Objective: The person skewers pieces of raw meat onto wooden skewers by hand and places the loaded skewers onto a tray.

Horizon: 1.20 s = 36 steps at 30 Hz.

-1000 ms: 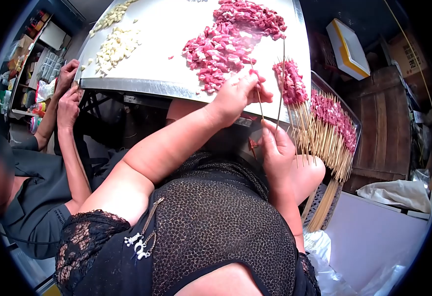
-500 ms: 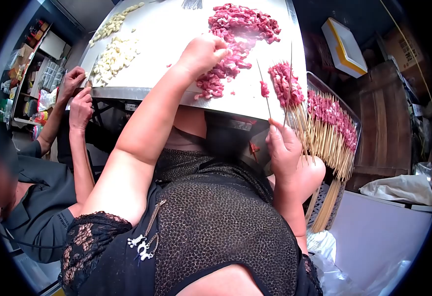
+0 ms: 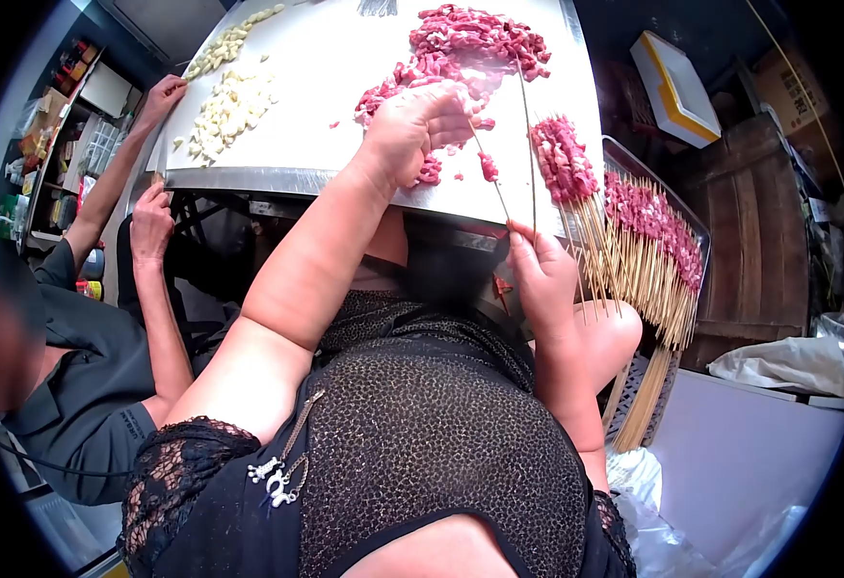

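Observation:
My right hand (image 3: 543,270) is closed at the table's front edge, pinching two skewers. One of them, a thin skewer (image 3: 500,197), leans left with a small lump of meat (image 3: 488,167) on it. The other, a long bare-looking skewer (image 3: 528,144), points up and away. At that leaning skewer's tip is my left hand (image 3: 412,130), palm partly showing, its fingertips together on what looks like a pale pink piece of meat (image 3: 462,94). Behind and beside it lies a heap of cut raw meat (image 3: 475,39) on the white table (image 3: 316,67).
Loaded meat skewers (image 3: 565,159) lie at the table's right edge. Several more fill a tray (image 3: 648,231) beside it, above bare sticks (image 3: 646,400). Pale peeled pieces like garlic (image 3: 229,111) lie at left, near a co-worker's hands (image 3: 152,226). A white-and-yellow box (image 3: 674,87) stands right.
My left hand has moved from the meat heap to the skewer tip, its palm turning into view. My right hand has shifted slightly left with the skewers. A co-worker's hand has moved up the table.

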Motion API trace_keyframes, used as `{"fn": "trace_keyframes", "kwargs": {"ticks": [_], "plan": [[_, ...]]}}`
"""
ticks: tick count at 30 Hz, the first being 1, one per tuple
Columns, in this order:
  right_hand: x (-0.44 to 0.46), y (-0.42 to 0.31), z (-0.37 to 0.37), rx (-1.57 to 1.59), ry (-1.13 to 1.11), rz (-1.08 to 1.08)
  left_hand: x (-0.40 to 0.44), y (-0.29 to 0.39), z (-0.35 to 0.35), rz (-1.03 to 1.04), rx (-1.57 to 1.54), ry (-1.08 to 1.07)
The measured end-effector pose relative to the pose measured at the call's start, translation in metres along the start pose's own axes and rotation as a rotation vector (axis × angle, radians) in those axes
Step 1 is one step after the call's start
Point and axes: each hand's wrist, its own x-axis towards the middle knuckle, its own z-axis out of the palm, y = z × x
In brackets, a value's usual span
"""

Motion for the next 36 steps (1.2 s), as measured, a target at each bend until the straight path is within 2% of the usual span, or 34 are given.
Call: {"fn": "trace_keyframes", "kwargs": {"ticks": [4, 9, 15, 17, 23, 30, 36], "plan": [[-0.005, -0.002, -0.002, -0.052, -0.017, -0.037, 0.004, -0.009, 0.002, 0.067, -0.02, 0.099], [-0.009, -0.006, -0.003, -0.079, 0.026, -0.114, 0.004, -0.005, 0.004, 0.058, -0.022, 0.1], [-0.008, -0.002, -0.002, -0.06, 0.038, -0.091, -0.003, 0.001, 0.01, 0.026, 0.054, 0.033], [-0.009, 0.0, -0.001, -0.043, 0.045, -0.082, -0.008, 0.004, 0.013, -0.019, -0.048, 0.005], [-0.009, 0.002, -0.003, -0.046, 0.044, -0.081, -0.012, -0.003, 0.013, 0.026, 0.0, -0.008], [-0.009, 0.0, -0.014, -0.118, 0.038, -0.163, -0.014, -0.004, 0.012, -0.012, -0.018, -0.114], [-0.01, 0.006, -0.009, -0.043, 0.038, -0.183, -0.014, -0.01, 0.011, -0.079, -0.103, -0.169]]}}
